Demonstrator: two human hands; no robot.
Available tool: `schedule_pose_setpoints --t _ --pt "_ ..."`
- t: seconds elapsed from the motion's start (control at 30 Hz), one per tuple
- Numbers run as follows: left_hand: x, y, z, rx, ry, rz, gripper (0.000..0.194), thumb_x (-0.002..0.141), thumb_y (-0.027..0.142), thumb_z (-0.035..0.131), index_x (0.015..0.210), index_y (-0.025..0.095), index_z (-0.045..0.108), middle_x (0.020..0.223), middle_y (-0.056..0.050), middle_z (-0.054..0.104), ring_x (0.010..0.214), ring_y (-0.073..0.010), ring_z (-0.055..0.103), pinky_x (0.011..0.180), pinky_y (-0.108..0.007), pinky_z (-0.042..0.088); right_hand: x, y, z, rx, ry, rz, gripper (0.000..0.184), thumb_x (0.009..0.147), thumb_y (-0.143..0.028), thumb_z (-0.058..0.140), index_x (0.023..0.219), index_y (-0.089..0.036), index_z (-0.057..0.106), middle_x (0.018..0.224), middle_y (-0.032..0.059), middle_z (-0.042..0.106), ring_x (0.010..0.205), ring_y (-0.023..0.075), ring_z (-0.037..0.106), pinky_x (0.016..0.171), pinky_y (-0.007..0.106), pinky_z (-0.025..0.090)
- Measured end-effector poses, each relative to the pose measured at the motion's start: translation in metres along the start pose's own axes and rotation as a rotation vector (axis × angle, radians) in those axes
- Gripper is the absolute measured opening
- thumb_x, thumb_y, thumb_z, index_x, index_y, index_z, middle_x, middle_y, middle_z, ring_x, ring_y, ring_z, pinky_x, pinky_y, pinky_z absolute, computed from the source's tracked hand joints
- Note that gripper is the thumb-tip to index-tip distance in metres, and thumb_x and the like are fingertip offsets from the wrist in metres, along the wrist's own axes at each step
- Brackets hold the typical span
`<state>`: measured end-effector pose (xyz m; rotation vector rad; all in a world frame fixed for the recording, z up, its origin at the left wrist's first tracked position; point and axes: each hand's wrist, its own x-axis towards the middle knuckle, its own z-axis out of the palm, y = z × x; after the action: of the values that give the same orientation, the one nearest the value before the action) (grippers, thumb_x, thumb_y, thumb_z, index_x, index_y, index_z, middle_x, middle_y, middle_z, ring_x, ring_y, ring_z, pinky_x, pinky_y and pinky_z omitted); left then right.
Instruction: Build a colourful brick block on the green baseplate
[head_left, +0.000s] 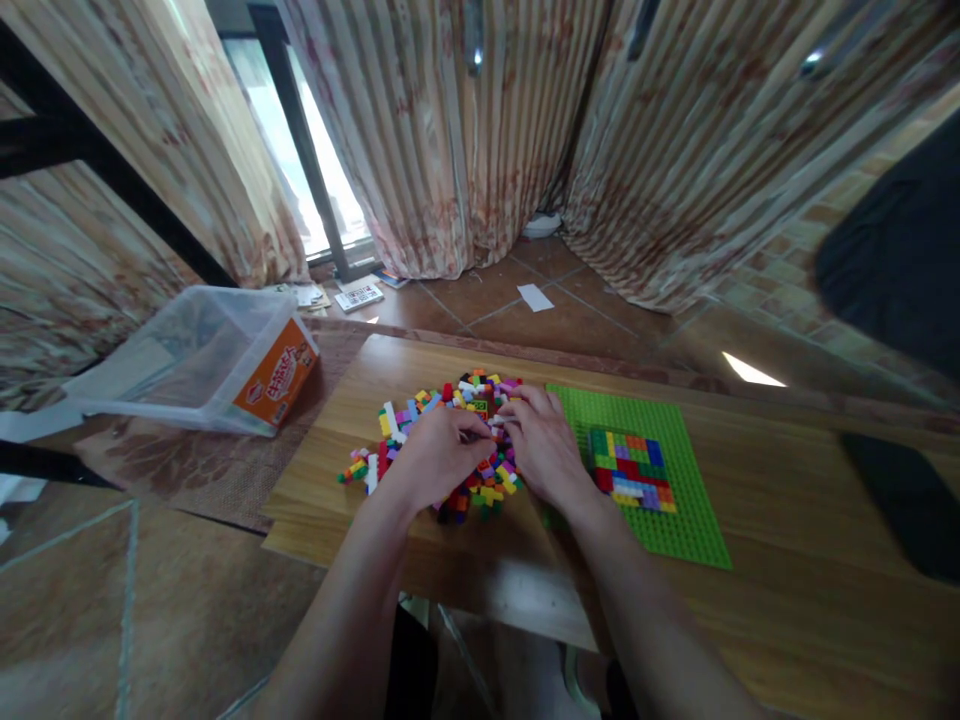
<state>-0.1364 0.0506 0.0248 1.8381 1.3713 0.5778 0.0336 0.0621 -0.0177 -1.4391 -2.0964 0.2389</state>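
Bricks (489, 494) of multicoloured plastic lie beneath left hand (433, 458) and right hand (546, 448), fingers' (534, 402) grip indiscernible; flat green plastic baseplate (622, 408) nearer the right.

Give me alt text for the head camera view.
A person's left hand and right hand reach into a pile of colorful toy bricks on a wooden table. Beside them, a green baseplate carries a multicolored brick patch; a translucent bin is at left.
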Motion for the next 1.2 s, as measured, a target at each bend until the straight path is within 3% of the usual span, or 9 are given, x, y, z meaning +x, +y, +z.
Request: schedule_pose_setpoints --t 0.23,0.37,0.47,0.6,0.73,0.87,1.03,1.2 --pt "0.003 0.010 0.005 0.093 0.057 0.067 0.018 0.081 0.018 0.058 0.084 0.021 0.076 0.087 0.000 0.075 0.081 -0.0161 0.067 0.075 -0.026 0.048 -0.008 -0.004 -0.021 0.355 0.044 0.168 0.020 0.092 -0.031 0.051 0.102 -0.021 0.065 0.097 0.0063 0.071 0.090 0.0221 0.064 0.080 0.037 0.049" --pt "0.006 0.013 0.011 0.195 0.094 0.083 0.017 0.082 0.019 0.059 0.085 0.021 0.076 0.088 -0.002 0.075 0.082 -0.0184 0.067 0.075 -0.028 0.048 -0.018 0.003 -0.037 0.537 0.112 0.259 0.021 0.084 -0.037 0.063 0.097 -0.022 0.068 0.094 0.0039 0.074 0.084 0.0189 0.067 0.074 0.031 0.050" --pt "0.008 0.011 0.016 0.203 0.112 0.086 0.017 0.083 0.021 0.059 0.087 0.022 0.075 0.093 -0.002 0.075 0.085 -0.0189 0.068 0.076 -0.028 0.049 -0.025 0.011 -0.049 0.583 0.186 0.331 0.021 0.079 -0.038 0.068 0.092 -0.023 0.071 0.091 0.0039 0.075 0.082 0.0193 0.068 0.073 0.032 0.052" --pt "0.010 0.010 0.017 0.209 0.167 0.085 0.016 0.083 0.022 0.059 0.087 0.022 0.074 0.097 -0.002 0.075 0.090 -0.0197 0.067 0.080 -0.029 0.049 -0.038 0.027 -0.068 0.645 0.213 0.372 0.021 0.081 -0.037 0.065 0.096 -0.023 0.072 0.096 0.0041 0.075 0.088 0.0202 0.069 0.083 0.037 0.053" --pt "0.012 0.016 0.016 0.198 0.204 0.053 0.015 0.083 0.022 0.059 0.087 0.021 0.074 0.099 -0.003 0.075 0.093 -0.0203 0.067 0.085 -0.030 0.050 -0.061 0.043 -0.088 0.581 0.208 0.400 0.025 0.085 -0.036 0.061 0.104 -0.024 0.072 0.104 0.0037 0.074 0.094 0.0199 0.069 0.088 0.039 0.053" --pt "0.011 0.028 0.026 0.143 0.241 0.081 0.018 0.085 0.021 0.056 0.090 0.020 0.073 0.097 -0.003 0.075 0.089 -0.0182 0.067 0.085 -0.029 0.049 -0.084 0.049 -0.104 0.480 0.200 0.407 0.020 0.083 -0.035 0.065 0.098 -0.026 0.075 0.103 0.0038 0.074 0.096 0.0214 0.068 0.087 0.039 0.053" --pt "0.006 0.046 0.056 0.044 0.069 0.178 0.020 0.087 0.019 0.053 0.092 0.018 0.072 0.088 -0.002 0.074 0.075 -0.0143 0.065 0.074 -0.025 0.049 -0.099 0.049 -0.103 0.453 0.188 0.392 0.014 0.076 -0.033 0.072 0.087 -0.027 0.076 0.092 0.0045 0.073 0.088 0.0214 0.066 0.085 0.040 0.053" --pt "0.001 0.058 0.082 0.035 -0.120 0.192 0.019 0.084 0.017 0.055 0.091 0.018 0.073 0.081 -0.002 0.073 0.071 -0.0144 0.064 0.066 -0.024 0.046 -0.107 0.049 -0.094 0.438 0.083 0.360 0.015 0.080 -0.030 0.067 0.092 -0.026 0.075 0.088 0.0046 0.071 0.082 0.0205 0.065 0.077 0.038 0.052"
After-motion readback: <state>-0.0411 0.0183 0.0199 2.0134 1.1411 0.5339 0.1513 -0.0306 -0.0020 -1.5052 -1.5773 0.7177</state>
